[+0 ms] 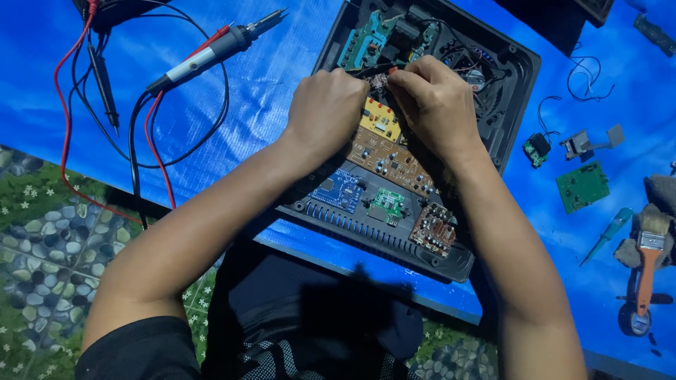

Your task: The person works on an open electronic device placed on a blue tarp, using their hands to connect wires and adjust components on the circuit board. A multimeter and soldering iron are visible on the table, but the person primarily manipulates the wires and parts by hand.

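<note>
Both hands pinch a small component inside an opened black plastic case.

The tiny part [379, 81], between the fingertips of the left hand [325, 105] and right hand [433, 102], sits above a yellow circuit board [380, 119]; it looks light, rigid and fragile, best held by its edges. The case [394, 243] is ribbed and hard. A soldering iron [215, 49] and an orange-handled brush [649, 260] lie on the glossy blue sheet [282, 84].

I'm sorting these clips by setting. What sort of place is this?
Probably an informal electronics repair spot on the floor: a blue tarp holds an opened device case full of circuit boards, a soldering iron and a brush.
</note>
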